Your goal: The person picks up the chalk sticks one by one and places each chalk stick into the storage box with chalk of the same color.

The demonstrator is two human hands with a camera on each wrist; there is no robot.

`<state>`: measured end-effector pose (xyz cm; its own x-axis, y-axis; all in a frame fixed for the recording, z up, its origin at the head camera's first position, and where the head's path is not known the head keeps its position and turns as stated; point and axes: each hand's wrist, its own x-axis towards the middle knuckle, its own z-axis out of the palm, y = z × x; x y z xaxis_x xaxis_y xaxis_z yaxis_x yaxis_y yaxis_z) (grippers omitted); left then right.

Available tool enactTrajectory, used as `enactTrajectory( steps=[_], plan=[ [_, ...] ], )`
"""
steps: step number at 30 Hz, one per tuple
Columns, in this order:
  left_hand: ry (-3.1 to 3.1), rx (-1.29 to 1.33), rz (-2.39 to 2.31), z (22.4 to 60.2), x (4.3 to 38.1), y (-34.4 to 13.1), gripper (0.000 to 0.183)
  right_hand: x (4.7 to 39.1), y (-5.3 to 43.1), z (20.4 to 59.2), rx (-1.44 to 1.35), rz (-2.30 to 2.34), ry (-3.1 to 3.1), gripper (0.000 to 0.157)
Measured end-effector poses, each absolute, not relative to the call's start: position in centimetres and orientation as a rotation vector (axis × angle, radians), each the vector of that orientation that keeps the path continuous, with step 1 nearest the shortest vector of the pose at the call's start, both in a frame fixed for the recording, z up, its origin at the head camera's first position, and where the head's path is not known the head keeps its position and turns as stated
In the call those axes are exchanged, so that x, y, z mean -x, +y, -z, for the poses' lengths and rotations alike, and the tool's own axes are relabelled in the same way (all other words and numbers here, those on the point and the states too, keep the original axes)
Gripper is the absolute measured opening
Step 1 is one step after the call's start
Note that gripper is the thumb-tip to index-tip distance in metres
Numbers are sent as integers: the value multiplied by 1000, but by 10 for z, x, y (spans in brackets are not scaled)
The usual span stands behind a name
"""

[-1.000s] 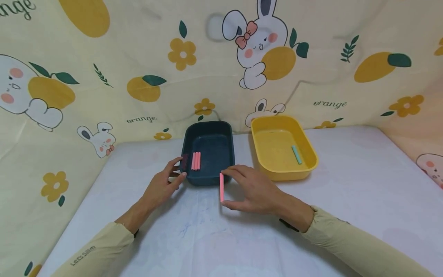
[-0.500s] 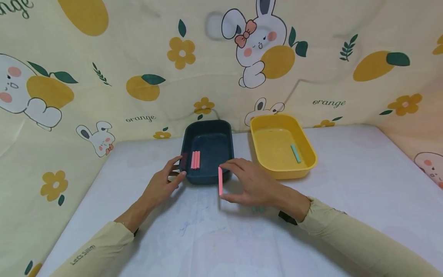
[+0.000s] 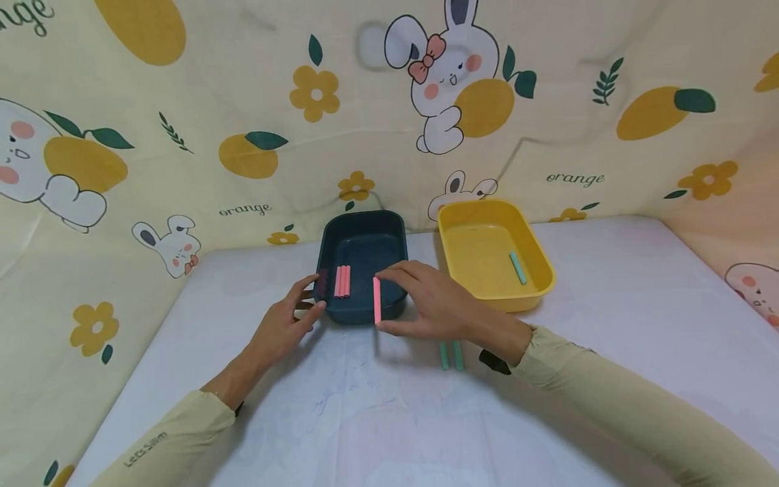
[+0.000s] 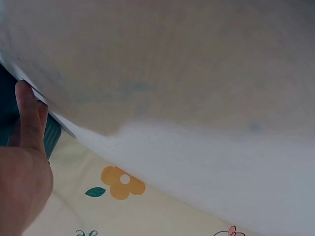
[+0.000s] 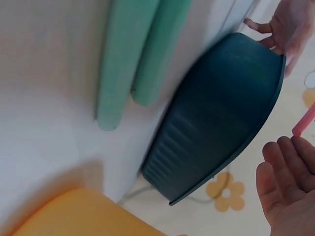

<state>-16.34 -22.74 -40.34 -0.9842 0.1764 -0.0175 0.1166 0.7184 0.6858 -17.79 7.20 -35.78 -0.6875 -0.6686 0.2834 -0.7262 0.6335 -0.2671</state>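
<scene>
A pink chalk stick point(image 3: 376, 301) is pinched end to end between the thumb and fingers of my right hand point(image 3: 435, 304), upright in the head view over the front right of the dark blue bin point(image 3: 365, 315). Inside that bin, pink chalk sticks point(image 3: 343, 281) lie side by side near the left wall. My left hand point(image 3: 289, 316) touches the bin's left side with loosely extended fingers, which the left wrist view also shows against the bin. In the right wrist view, only one end of the held pink chalk appears, above my fingertips.
To the right stands a yellow bin point(image 3: 487, 264) with one green chalk stick point(image 3: 518, 268) in it. Two more green chalk sticks point(image 3: 451, 356) lie on the white table below my right wrist. A printed cloth point(image 3: 255, 88) hangs behind.
My right hand has carried the pink chalk forward and slightly left, from before the dark bin to over its front part. The green sticks on the table have come into view. My left hand stays put.
</scene>
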Motion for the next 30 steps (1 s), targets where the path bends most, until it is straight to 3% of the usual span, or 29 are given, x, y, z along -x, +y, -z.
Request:
enactTrajectory(
  steps=[16,30],
  plan=[
    [2820,-183,-1102,403,163,-225,63,210,42,343,-1143,-540,-2832,75],
    [2843,-231,-1073,405,163,-228,62,248,20,357,-1144,-368,-2952,80]
  ],
)
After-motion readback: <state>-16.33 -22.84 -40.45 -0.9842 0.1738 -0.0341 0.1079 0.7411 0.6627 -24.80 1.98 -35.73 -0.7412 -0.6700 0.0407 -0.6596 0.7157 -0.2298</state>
